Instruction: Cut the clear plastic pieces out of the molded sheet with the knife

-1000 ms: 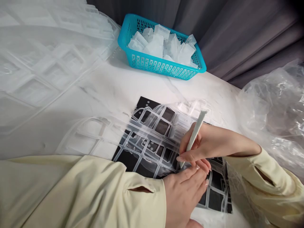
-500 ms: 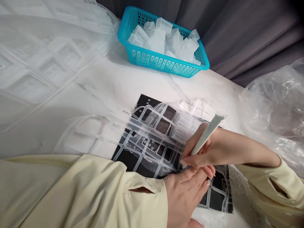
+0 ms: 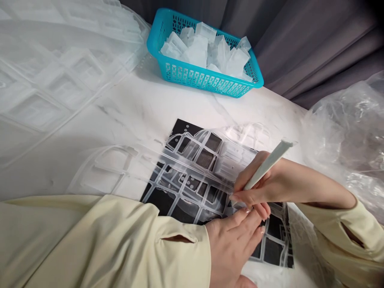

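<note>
My left hand (image 3: 235, 242) lies flat, fingers stretched out, on a clear moulded plastic sheet (image 3: 180, 190) with square compartments. Beneath that sheet is a black board (image 3: 160, 200), showing dark through the plastic. My right hand (image 3: 256, 186) is closed round a slim, pale, flat-sided pen-shaped tool (image 3: 267, 165). The tool leans up to the right; its lower end points down at the sheet just past my left fingers. Whether that end is a blade or a nib I cannot make out. My right fingertips are close above my left fingers.
A turquoise basket (image 3: 210, 82) full of translucent white block-shaped pieces (image 3: 196, 50) stands at the back. Stacked clear moulded sheets (image 3: 57, 84) cover the left side. Crumpled clear plastic film (image 3: 345, 136) lies at the right. A grey curtain (image 3: 300, 48) hangs behind the white tabletop (image 3: 126, 116).
My right hand and the pen-shaped tool have shifted slightly up and to the right. My left hand has stayed almost in place on the sheet.
</note>
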Motion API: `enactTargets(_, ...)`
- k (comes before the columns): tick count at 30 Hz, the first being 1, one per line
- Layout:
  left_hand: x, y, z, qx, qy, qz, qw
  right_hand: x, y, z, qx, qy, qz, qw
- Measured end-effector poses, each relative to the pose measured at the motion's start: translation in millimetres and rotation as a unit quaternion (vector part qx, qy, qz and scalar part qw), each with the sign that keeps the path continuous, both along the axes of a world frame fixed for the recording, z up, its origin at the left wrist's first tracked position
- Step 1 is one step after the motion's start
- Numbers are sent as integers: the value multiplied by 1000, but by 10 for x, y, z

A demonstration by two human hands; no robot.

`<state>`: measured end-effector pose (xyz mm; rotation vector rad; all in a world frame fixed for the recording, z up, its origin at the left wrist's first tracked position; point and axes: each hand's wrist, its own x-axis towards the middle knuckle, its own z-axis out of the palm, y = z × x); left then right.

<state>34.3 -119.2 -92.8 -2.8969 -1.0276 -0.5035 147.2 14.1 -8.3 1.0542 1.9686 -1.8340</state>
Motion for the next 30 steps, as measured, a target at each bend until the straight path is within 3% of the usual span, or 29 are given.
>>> enactTargets(21, -30, -20, 41, 19, 5, 27, 999, 82, 65, -15, 55, 29, -7, 998)
enactTargets(30, -31, -8, 41, 23, 5, 21, 1000, 126, 88, -49, 40, 49, -16, 998)
